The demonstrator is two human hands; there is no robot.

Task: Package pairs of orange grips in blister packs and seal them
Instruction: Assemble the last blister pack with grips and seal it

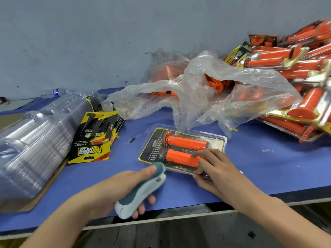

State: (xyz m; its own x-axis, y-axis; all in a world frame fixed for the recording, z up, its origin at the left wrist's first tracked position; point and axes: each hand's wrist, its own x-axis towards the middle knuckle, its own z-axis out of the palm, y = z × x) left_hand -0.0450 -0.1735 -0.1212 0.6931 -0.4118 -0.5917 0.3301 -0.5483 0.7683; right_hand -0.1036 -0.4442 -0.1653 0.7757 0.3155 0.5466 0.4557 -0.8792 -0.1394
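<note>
Clenching a teal-and-white tool (143, 188) in the left grip (114, 191), nose at the near-left corner of the blister pack (154, 149). Pinching that pack's near edge in the right grip (220, 173), forefinger resting on the nearer of two orange grips (186, 142) inside. Lying left of it on the blue counter (268, 167): cards (91, 142) reading "PROTAPER", "SYNERGY". Crowding beyond it: clear bags (197, 97), sealed packs (295, 68).

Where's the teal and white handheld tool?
The handheld tool is lower centre in the head view, gripped in the left hand, its nose beside the clear blister pack.
</note>
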